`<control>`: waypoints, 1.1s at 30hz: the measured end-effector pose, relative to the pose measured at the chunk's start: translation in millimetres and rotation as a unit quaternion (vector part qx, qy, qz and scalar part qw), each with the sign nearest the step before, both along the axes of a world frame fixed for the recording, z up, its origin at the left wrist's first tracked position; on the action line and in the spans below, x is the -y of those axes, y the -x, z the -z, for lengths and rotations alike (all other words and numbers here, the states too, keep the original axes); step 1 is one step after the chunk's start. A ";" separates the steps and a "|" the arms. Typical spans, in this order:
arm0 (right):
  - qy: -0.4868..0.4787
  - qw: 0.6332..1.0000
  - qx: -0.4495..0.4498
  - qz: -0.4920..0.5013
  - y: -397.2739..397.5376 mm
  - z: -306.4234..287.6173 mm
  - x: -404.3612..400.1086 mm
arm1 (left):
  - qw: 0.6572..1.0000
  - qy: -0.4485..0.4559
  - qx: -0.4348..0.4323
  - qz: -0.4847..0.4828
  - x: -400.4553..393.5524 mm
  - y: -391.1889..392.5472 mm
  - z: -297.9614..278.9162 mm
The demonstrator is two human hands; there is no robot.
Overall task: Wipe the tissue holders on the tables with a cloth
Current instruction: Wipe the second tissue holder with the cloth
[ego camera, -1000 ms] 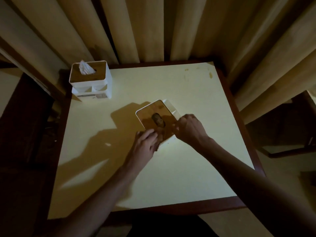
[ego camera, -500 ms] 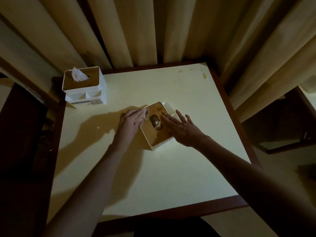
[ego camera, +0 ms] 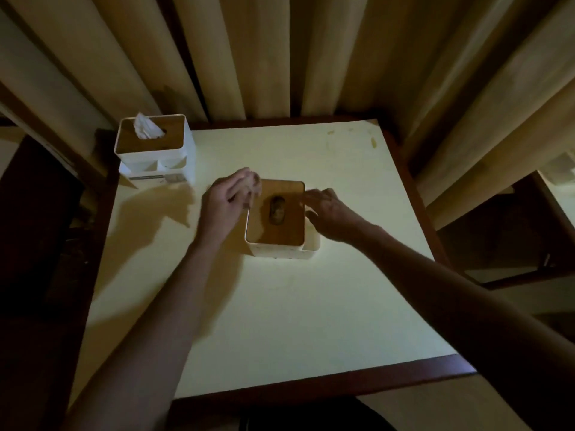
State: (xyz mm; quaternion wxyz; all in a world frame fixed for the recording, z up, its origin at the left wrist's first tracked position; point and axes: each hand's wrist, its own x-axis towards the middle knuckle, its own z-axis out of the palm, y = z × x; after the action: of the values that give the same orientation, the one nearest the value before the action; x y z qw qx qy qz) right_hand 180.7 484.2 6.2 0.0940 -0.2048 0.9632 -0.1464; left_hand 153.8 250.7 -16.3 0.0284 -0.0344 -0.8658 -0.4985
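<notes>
A white plastic tissue holder with a brown wooden lid [ego camera: 275, 213] sits near the middle of the pale cream square bench with a dark wood rim [ego camera: 311, 306], pulled in where both arms reach it easily, probably so its sides and lid can be worked on. The left hand [ego camera: 227, 203] is at the holder's far left corner, its fingers curled; something pale shows at the fingertips, perhaps a wad of cloth, but the blur and dim light leave me unable to tell whether it grips anything. The right hand [ego camera: 329, 209] rests against the holder's right edge with fingers fairly straight and relaxed, seemingly steadying the box. The lid is flat and smooth with rounded corners and an oval slot, tissue barely showing in it. A second white tissue holder with a wooden lid [ego camera: 154, 147] stands at the bench's far left corner, a crumpled white tissue poking up from its slot. Behind hang heavy beige pleated curtains [ego camera: 280, 51].
</notes>
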 end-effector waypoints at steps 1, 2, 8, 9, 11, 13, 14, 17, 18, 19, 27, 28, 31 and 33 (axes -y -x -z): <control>0.000 1.000 0.001 -0.012 4.2 -0.2 -1.7 | 0.996 -0.069 0.021 -0.050 5.2 -14.6 0.4; 0.000 1.000 0.008 -0.019 7.9 -0.5 -2.1 | 0.984 -0.140 0.038 -0.098 9.9 -29.5 4.4; -0.081 0.981 -0.012 -0.176 36.7 11.5 19.1 | 0.905 -0.357 0.110 -0.205 5.9 -125.5 36.5; -0.101 0.970 -0.032 -0.217 40.7 18.1 24.2 | 0.904 -0.358 0.113 -0.205 7.1 -136.3 44.7; -0.139 0.957 -0.044 -0.250 45.9 32.8 29.9 | 0.896 -0.373 0.116 -0.213 9.9 -153.3 58.4; -0.152 0.961 -0.044 -0.226 46.6 42.1 31.4 | 0.888 -0.384 0.118 -0.224 11.9 -163.5 66.1; -0.150 0.966 -0.033 -0.209 44.7 43.0 31.9 | 0.890 -0.378 0.115 -0.229 12.3 -165.7 67.9; -0.165 0.968 -0.008 -0.190 38.9 58.7 27.7 | 0.903 -0.336 0.117 -0.241 15.1 -167.8 67.6; -0.171 0.969 0.004 -0.179 35.2 61.7 27.1 | 0.912 -0.311 0.118 -0.238 15.8 -167.4 65.2; -0.166 0.974 0.010 -0.152 32.6 67.8 25.4 | 0.922 -0.285 0.119 -0.232 15.9 -167.0 62.1; -0.118 0.993 -0.007 0.023 2.0 59.2 21.4 | 0.961 -0.171 0.108 -0.186 -5.8 -158.4 53.3; -0.107 0.993 -0.030 0.032 0.2 53.7 21.1 | 0.961 -0.169 0.107 -0.191 -9.9 -156.4 53.2; -0.102 0.989 -0.107 0.005 4.4 41.7 18.3 | 0.957 -0.156 0.099 -0.222 -23.8 -145.6 52.2; -0.093 0.991 -0.096 -0.025 14.1 37.2 14.7 | 0.955 -0.173 0.090 -0.224 -32.9 -137.6 53.4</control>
State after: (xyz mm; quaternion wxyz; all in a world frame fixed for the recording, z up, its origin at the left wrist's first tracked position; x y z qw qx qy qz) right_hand 166.6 469.5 -31.0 0.0236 -0.2323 0.9718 -0.0337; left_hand 291.4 283.5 -69.8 0.0672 0.2107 -0.7509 -0.6223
